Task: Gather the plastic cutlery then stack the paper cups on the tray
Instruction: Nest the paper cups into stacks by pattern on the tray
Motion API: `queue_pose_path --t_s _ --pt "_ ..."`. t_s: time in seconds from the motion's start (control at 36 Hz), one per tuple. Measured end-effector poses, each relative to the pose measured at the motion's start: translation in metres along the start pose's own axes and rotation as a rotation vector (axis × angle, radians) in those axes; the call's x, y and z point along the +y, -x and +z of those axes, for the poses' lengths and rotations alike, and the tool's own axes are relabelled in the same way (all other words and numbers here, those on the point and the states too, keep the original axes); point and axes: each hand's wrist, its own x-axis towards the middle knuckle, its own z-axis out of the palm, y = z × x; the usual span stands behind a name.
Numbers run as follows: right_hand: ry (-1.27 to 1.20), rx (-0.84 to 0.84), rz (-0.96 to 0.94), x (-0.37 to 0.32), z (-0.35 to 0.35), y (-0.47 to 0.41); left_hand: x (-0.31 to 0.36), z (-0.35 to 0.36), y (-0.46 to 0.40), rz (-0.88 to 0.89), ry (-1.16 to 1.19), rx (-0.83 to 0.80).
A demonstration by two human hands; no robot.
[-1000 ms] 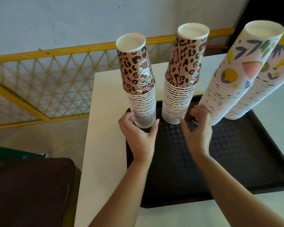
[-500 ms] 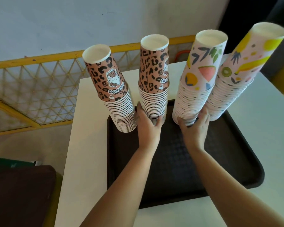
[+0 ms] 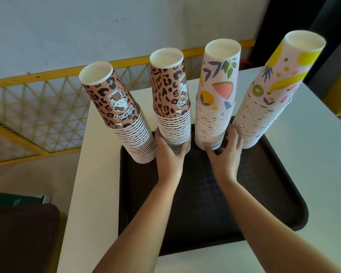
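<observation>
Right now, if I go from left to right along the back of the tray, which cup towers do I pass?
Tilted leopard-print paper cup stack → leopard-print paper cup stack held by the left hand → fruit-print paper cup stack held by the right hand → tall banana-and-kiwi-print paper cup stack.

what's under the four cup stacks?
The dark tray, on the white table. All four stacks stand along its far edge: two leopard-print, two fruit-print. Anything inside the upside-down stacks is hidden.

Likely a café or canteen: a serving tray with tall cup stacks sits on a white worktop near a yellow railing.
</observation>
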Motion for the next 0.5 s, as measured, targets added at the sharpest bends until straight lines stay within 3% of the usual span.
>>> queue_pose_path --t_s 0.11,0.19,0.5 --pt "0.027 0.241 -0.053 0.005 -0.02 0.003 0.001 0.001 -0.001 -0.003 0.005 0.002" --pt "0.042 0.312 0.037 0.012 -0.032 -0.01 -0.001 0.003 -0.001 -0.001 -0.001 0.012" --pt "0.027 0.091 0.121 0.026 -0.043 -0.053 -0.002 0.007 -0.001 -0.016 -0.005 0.041"
